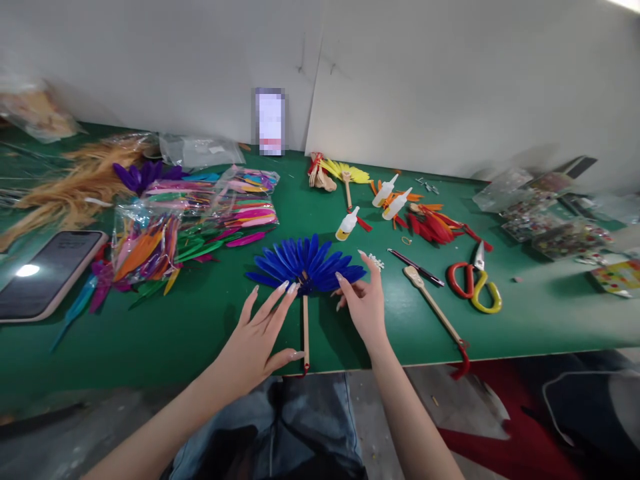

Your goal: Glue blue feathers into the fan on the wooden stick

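A fan of blue feathers (306, 257) lies spread on the table in front of me, its wooden handle (306, 327) toward the near edge. My left hand (267, 327) lies open over the lower left of the fan. Its fingertips are at the feather bases, and its thumb crosses the handle. By the fan's right feathers is my right hand (364, 300), thumb and index finger apart, the other fingers curled beneath. Whether it touches a feather I cannot tell. Just beyond its index finger sits a small white beaded piece (376, 262).
Bagged coloured feathers (150, 243) and a phone (47, 277) lie left. Glue bottles (347, 225), a yellow feather fan (350, 172) and red feathers (435, 225) are farther back. Rightward are a pen (417, 268), a wooden stick (433, 303), scissors (475, 280) and bead boxes (560, 233).
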Demonstrator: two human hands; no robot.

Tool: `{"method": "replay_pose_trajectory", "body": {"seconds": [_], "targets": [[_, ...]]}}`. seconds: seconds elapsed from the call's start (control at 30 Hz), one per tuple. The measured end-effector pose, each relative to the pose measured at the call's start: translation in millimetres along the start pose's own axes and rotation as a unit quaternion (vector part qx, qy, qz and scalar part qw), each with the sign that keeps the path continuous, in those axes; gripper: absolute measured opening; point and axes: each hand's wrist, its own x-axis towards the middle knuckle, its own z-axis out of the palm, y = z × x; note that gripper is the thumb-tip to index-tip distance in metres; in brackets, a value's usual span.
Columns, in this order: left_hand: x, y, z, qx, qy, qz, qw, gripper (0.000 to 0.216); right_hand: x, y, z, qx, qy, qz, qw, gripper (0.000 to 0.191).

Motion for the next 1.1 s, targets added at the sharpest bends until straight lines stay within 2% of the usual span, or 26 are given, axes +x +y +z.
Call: {"method": "replay_pose_trajectory", "body": {"seconds": [0.2,0.4,1.1], "targets": [[2.5,1.0,0.1,0.010,-0.010,0.032,0.999,0.083,-0.2,1.6,-0.4,0.001,0.007,0.005,1.000,0.066],[3.7,1.4,2.8,0.000,-0.005,-0.006,1.000,0.081,2.8,6.7,-1.5,0.022,0.009,0.001,1.000,0.065],[7.8,1.9,3.8,-0.016,-0.013,0.001,1.000,0.081,-0.4,0.4,1.1,0.014,0.007,0.006,1.000,0.062]]}}
